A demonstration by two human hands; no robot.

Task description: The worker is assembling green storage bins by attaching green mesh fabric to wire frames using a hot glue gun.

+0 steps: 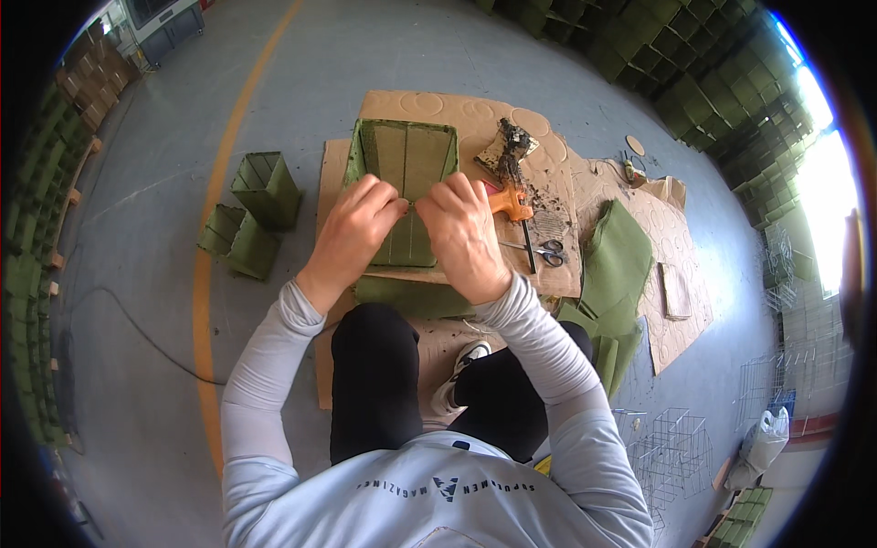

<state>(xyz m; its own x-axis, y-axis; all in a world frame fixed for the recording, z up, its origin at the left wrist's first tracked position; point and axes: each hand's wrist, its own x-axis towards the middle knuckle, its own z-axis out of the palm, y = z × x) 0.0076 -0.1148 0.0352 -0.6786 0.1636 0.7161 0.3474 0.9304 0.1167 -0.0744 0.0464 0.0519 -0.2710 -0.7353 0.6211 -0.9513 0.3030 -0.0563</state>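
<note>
A green fabric-covered box (448,146) lies in front of me on cardboard, its opening framed by a thin rim and wire lines running down its middle. My left hand (358,228) and my right hand (459,228) meet over its middle, fingers closed in a pinch and nearly touching. Whatever is between the fingertips is too small to make out; it sits at a thin line on the box. An orange-handled glue gun (513,203) rests just right of my right hand. Scissors (551,253) with dark handles lie beside it.
Two smaller green boxes (265,190) stand on the floor at left. A dark-stained, crumpled pack (508,151) lies on the cardboard (402,102). Green fabric sheets (621,251) spread to the right. Wire frames (671,447) stand at lower right, and stacked green boxes (658,64) line the far right.
</note>
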